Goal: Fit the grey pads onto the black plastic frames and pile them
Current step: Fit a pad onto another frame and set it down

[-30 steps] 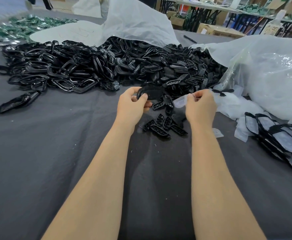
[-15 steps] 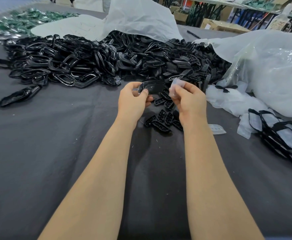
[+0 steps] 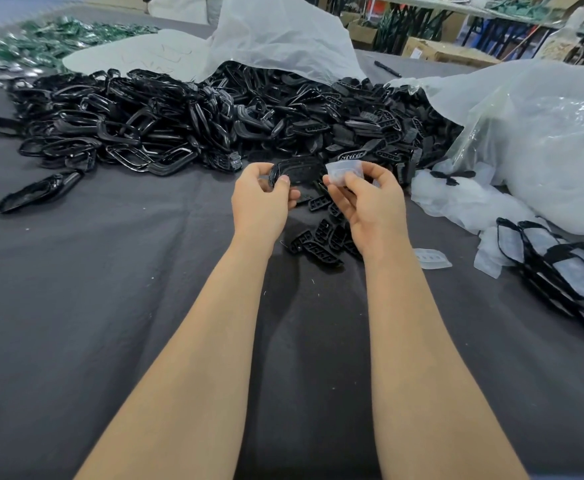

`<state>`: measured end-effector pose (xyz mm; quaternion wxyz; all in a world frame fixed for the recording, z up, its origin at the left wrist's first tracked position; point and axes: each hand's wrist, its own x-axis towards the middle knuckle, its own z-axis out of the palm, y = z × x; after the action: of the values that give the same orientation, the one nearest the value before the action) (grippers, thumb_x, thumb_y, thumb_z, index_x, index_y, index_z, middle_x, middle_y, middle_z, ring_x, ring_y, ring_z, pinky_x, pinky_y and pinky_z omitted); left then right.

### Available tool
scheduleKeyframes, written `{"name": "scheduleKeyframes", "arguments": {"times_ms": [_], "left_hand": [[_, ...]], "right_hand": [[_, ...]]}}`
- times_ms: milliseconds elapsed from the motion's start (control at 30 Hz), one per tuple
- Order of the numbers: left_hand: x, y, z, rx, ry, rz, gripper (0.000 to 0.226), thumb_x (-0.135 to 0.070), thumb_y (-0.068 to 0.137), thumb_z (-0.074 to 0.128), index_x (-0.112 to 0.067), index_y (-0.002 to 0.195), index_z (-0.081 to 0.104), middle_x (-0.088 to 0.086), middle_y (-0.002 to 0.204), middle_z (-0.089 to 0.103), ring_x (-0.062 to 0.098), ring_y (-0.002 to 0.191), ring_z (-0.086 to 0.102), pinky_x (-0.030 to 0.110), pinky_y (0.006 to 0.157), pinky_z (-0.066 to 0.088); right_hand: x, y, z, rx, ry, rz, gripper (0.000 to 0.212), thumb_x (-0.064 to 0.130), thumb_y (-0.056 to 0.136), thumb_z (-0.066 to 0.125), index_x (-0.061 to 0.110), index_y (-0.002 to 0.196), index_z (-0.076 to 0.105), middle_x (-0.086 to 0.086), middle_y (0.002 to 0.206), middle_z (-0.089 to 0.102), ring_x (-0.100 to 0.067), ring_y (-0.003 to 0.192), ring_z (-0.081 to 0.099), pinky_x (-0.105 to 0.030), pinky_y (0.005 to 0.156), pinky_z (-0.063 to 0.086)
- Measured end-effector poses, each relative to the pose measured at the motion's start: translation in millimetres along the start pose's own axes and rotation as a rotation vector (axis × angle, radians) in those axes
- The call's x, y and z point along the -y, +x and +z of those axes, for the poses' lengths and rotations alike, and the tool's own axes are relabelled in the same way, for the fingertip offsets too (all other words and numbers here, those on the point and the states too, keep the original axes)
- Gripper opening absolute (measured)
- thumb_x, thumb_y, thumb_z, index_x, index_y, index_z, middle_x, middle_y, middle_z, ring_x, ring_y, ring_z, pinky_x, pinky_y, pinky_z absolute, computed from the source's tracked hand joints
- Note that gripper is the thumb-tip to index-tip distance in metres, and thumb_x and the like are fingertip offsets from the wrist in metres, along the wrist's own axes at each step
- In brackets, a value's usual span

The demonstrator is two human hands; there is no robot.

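Note:
My left hand [image 3: 262, 199] grips one black plastic frame [image 3: 295, 169] by its left end, held up above the dark cloth. My right hand [image 3: 370, 199] pinches a pale grey translucent pad [image 3: 344, 171] right beside the frame's right end. A few small black inserts [image 3: 321, 242] lie on the cloth under my hands. Behind them spreads a big heap of black frames [image 3: 179, 116]. At the right edge lies a pile of fitted frames with pads [image 3: 567, 271].
A dark grey cloth [image 3: 110, 306] covers the table. Loose pads [image 3: 470, 202] spill from a clear plastic bag [image 3: 543, 133] at the right; one pad [image 3: 430, 258] lies alone. A white bag [image 3: 276, 39] drapes over the heap. Green parts [image 3: 51, 39] lie far left.
My right hand has carried the pad leftward from the loose pads to the frame in my left hand. Both hands have risen slightly.

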<state>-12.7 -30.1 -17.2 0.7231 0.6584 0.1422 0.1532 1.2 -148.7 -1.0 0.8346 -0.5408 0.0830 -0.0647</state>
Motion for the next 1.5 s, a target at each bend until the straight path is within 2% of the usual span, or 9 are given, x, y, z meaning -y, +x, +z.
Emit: {"name": "scheduleKeyframes", "arguments": {"times_ms": [167,400,533,700,867,1000,1200,1367,1500], "left_hand": [[1.0,0.6,0.2,0.003,0.015,0.000,0.022,-0.007,0.098,0.052,-0.012,0.119,0.049,0.020,0.117,0.061,0.003,0.067,0.065,0.019,0.072,0.057],[0.8,0.4,-0.7,0.016,0.009,-0.013,0.024,-0.007,0.098,0.051,-0.010,0.122,0.049,0.021,0.119,0.060,0.004,0.068,0.065,0.021,0.073,0.057],[-0.8,-1.6,-0.2,0.013,0.008,-0.020,0.023,-0.007,0.098,0.051,-0.011,0.121,0.049,0.021,0.118,0.060,0.003,0.067,0.065,0.022,0.074,0.058],[-2.5,-2.8,0.1,0.011,-0.037,-0.030,0.018,-0.006,0.098,0.051,-0.015,0.114,0.048,0.017,0.111,0.060,0.003,0.065,0.064,0.019,0.072,0.057],[-10.1,-0.5,-4.6,0.039,-0.457,-0.204,0.009,-0.003,0.096,0.054,-0.011,0.097,0.056,0.003,0.085,0.067,0.004,0.067,0.065,0.016,0.063,0.055],[-15.6,-1.3,-8.6,0.148,-0.691,-0.286,0.010,-0.003,0.096,0.055,-0.010,0.092,0.061,0.002,0.082,0.071,0.003,0.066,0.066,0.016,0.062,0.054],[-15.7,-3.5,-3.7,0.149,-0.625,-0.268,0.023,0.001,0.095,0.054,-0.005,0.118,0.051,0.006,0.079,0.068,0.006,0.063,0.066,0.016,0.058,0.053],[-11.6,-4.7,-3.0,0.085,-0.470,-0.227,0.016,-0.002,0.096,0.054,-0.007,0.111,0.053,0.004,0.080,0.066,0.005,0.065,0.064,0.017,0.060,0.055],[-8.5,-3.0,-1.1,0.014,-0.369,-0.191,0.015,-0.003,0.097,0.054,-0.018,0.092,0.051,0.005,0.087,0.064,0.004,0.067,0.062,0.016,0.061,0.054]], "right_hand": [[0.7,0.2,-1.0,-0.015,-0.088,0.000,0.015,0.001,0.093,0.054,0.012,0.101,0.062,-0.011,0.097,0.068,-0.019,0.082,0.069,-0.021,0.067,0.058],[-2.5,2.1,-2.8,-0.032,-0.203,-0.064,0.019,0.011,0.099,0.050,0.016,0.088,0.064,0.000,0.084,0.068,-0.009,0.076,0.068,-0.017,0.064,0.055],[-2.8,2.5,-2.2,-0.060,-0.257,-0.083,0.012,0.015,0.099,0.050,0.013,0.098,0.062,-0.001,0.088,0.066,-0.008,0.076,0.065,-0.016,0.063,0.054],[-1.1,1.5,-6.6,-0.119,-0.435,-0.200,0.011,0.020,0.097,0.055,0.018,0.095,0.066,0.017,0.046,0.044,0.000,0.042,0.036,-0.013,0.045,0.034],[1.6,-1.8,1.2,-0.085,-0.251,-0.136,0.009,0.017,0.096,0.057,0.011,0.096,0.063,0.003,0.072,0.061,-0.003,0.058,0.054,-0.014,0.056,0.049],[0.6,-4.2,8.9,-0.043,-0.004,-0.053,0.004,0.007,0.095,0.057,0.007,0.093,0.061,-0.003,0.081,0.060,-0.007,0.067,0.059,-0.017,0.064,0.055],[6.8,-6.6,4.2,0.062,0.286,0.095,0.046,-0.014,0.090,0.048,0.007,0.130,0.046,-0.016,0.096,0.060,-0.018,0.071,0.066,-0.021,0.066,0.058],[6.1,-6.5,2.2,0.074,0.104,0.141,0.019,-0.004,0.091,0.051,0.012,0.090,0.061,-0.006,0.089,0.063,-0.016,0.077,0.062,-0.022,0.067,0.054],[3.1,-3.1,1.0,0.006,0.008,0.068,0.017,-0.003,0.090,0.057,0.013,0.086,0.055,-0.007,0.089,0.061,-0.015,0.080,0.059,-0.021,0.069,0.053]]}}
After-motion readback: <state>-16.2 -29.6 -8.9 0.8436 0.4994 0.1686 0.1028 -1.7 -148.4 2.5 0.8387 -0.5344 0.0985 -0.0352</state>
